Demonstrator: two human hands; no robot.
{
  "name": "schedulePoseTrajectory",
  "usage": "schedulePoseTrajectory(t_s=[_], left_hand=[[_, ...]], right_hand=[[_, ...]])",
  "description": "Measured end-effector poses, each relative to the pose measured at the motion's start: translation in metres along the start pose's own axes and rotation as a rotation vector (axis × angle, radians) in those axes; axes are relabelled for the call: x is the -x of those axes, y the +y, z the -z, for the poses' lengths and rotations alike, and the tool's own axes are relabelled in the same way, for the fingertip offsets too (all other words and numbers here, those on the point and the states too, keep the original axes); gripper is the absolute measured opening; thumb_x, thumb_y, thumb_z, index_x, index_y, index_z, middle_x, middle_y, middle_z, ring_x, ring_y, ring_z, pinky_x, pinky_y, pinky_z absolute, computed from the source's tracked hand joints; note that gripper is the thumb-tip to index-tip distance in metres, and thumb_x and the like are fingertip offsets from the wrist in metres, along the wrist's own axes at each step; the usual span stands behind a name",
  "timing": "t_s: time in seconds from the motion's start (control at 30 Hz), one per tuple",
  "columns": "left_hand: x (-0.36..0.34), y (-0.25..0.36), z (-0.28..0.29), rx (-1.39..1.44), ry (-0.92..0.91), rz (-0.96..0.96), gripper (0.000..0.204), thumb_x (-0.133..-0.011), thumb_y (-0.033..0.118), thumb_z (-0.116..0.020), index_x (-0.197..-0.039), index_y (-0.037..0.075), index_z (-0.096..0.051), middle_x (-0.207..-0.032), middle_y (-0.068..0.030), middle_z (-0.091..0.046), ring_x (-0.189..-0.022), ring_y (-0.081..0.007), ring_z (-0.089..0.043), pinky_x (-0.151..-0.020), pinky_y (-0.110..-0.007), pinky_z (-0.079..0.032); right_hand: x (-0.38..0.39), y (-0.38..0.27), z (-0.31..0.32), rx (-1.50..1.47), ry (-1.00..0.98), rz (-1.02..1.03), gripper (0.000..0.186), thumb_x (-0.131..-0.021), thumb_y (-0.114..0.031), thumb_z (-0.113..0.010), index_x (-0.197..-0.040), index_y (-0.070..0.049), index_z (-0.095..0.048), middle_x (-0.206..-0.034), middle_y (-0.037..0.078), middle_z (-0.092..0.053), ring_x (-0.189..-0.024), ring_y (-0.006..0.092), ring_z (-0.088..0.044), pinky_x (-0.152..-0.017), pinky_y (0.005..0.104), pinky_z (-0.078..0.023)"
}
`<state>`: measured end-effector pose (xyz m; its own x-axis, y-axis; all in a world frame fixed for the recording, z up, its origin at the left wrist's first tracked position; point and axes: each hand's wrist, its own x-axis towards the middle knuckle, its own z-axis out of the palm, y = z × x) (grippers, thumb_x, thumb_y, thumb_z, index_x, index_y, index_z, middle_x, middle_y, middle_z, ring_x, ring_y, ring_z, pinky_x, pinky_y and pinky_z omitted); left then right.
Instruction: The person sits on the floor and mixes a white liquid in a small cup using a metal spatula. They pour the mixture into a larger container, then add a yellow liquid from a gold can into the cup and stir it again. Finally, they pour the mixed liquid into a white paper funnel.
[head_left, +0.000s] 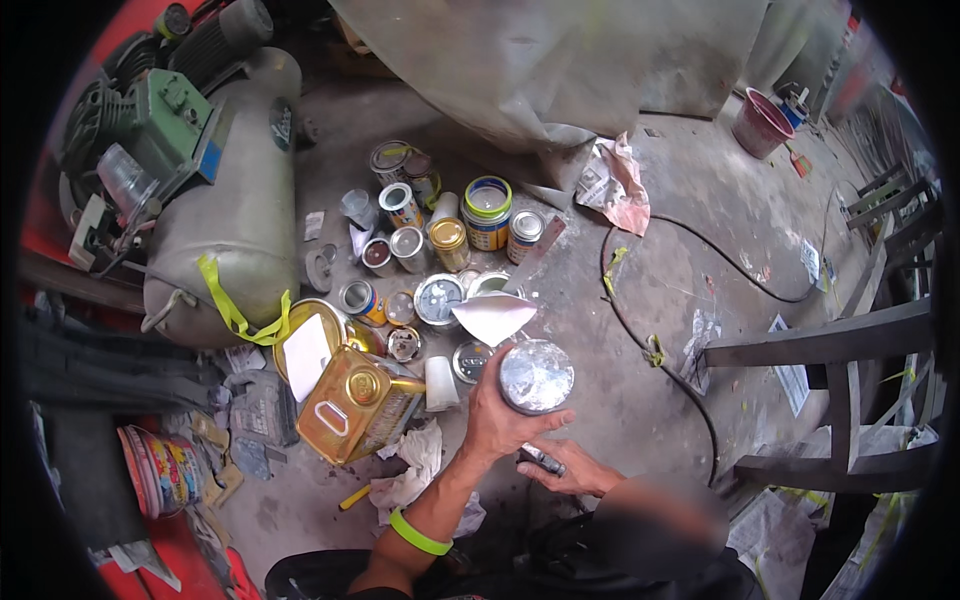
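My left hand (492,412) is wrapped round the side of a round metal can (537,376), its top silvery and smeared. Just below the can, my right hand (582,470) has its fingers closed round a short metallic handle (541,457); whether this joins the can is hidden. Beyond the can, a folded white paper cone (494,318) rests over the open tins. Past it stands a cluster of paint tins, among them a gold-lidded tin (449,236) and a larger tin with a yellow-green rim (488,200). A white cup (440,383) lies left of my left hand.
A rectangular gold tin (345,418) stands at left, near crumpled paper (415,465). Behind it is an air compressor tank (225,210). A dark hose (632,325) curves across the floor at right, near metal frames (820,345). A maroon bucket (762,125) stands far right.
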<state>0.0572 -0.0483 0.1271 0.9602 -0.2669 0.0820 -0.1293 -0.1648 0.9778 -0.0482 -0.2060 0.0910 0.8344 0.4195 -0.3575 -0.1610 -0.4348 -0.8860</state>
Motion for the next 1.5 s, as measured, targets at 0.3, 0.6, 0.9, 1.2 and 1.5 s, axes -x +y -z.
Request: schedulePoseTrajectory(t_s=[0.3,0.6,0.9,1.2,1.5], left_hand=[[0.013,-0.019,-0.012,-0.136,0.072,0.057,0.094,-0.064,0.028,-0.094,-0.141,0.0,-0.049,-0.125,-0.0233,-0.067,-0.115,-0.0373,-0.068,-0.097,-0.045,-0.055],[0.019,0.012,-0.032,-0.383,0.011,-0.148,0.07,-0.076,0.019,-0.083,-0.136,0.0,-0.052,-0.12,-0.0213,-0.069,-0.11,-0.0401,-0.068,-0.092,-0.047,-0.056],[0.022,0.02,-0.029,-0.388,0.013,-0.199,0.066,-0.075,0.023,-0.081,-0.131,-0.001,-0.055,-0.119,-0.0198,-0.069,-0.109,-0.0395,-0.068,-0.092,-0.046,-0.056],[0.03,0.014,-0.032,-0.385,0.002,-0.149,0.06,-0.075,0.024,-0.079,-0.126,-0.001,-0.058,-0.113,-0.019,-0.07,-0.104,-0.0386,-0.069,-0.088,-0.046,-0.058],[0.035,0.006,-0.035,-0.358,-0.008,-0.091,0.07,-0.078,0.028,-0.08,-0.136,-0.002,-0.054,-0.116,-0.0222,-0.069,-0.106,-0.0407,-0.068,-0.089,-0.046,-0.057]], right_hand=[[0.03,-0.026,0.084,0.329,-0.029,-0.035,0.09,-0.09,-0.051,-0.076,-0.154,0.001,-0.043,-0.148,0.028,-0.053,-0.135,0.0439,-0.054,-0.112,0.0468,-0.045],[-0.004,-0.094,0.07,0.48,0.705,0.356,0.073,-0.088,-0.045,-0.079,-0.139,0.003,-0.059,-0.136,0.025,-0.057,-0.125,0.0435,-0.057,-0.103,0.0473,-0.05],[-0.013,-0.086,0.069,0.557,0.754,0.475,0.043,-0.082,-0.027,-0.076,-0.115,0.0,-0.07,-0.116,0.02,-0.064,-0.103,0.038,-0.062,-0.089,0.0449,-0.053],[-0.013,-0.08,0.073,0.553,0.64,0.512,0.039,-0.085,-0.024,-0.075,-0.115,0.0,-0.07,-0.113,0.017,-0.068,-0.107,0.0379,-0.063,-0.093,0.0465,-0.052],[-0.018,-0.092,0.063,0.575,0.568,0.243,0.048,-0.095,-0.026,-0.062,-0.133,0.004,-0.061,-0.125,0.025,-0.064,-0.112,0.0429,-0.061,-0.099,0.0479,-0.049]])
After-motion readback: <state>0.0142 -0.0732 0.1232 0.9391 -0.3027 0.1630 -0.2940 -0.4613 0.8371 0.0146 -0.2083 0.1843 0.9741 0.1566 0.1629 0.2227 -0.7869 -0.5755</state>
